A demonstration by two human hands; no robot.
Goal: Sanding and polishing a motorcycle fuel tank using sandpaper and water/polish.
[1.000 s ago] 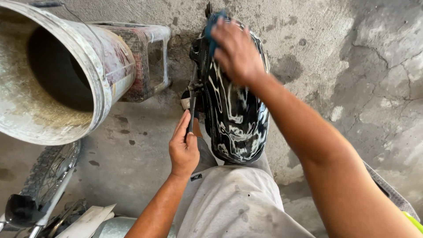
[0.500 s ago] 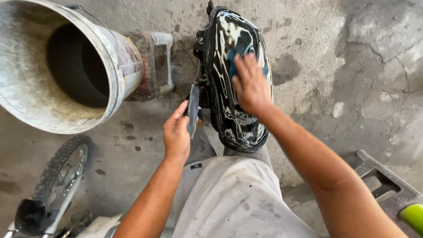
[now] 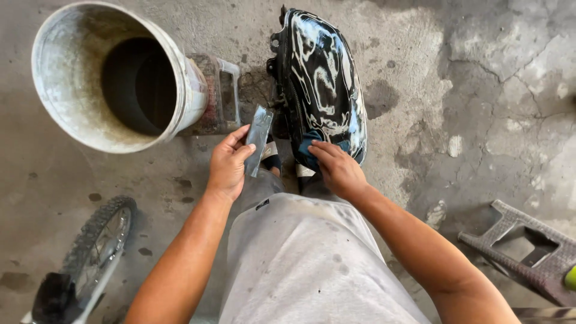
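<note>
While left hand (image 3: 227, 165) grips grey strip (image 3: 258, 140), right hand (image 3: 337, 170) presses blue cloth (image 3: 307, 146) on tank (image 3: 321, 84).

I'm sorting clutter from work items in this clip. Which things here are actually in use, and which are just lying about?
In use:
left hand holding a grey flat strip
right hand pressing a blue pad on the wet black tank

Lying about:
large metal bucket on its side
bike wheel
grey plastic stool
</note>
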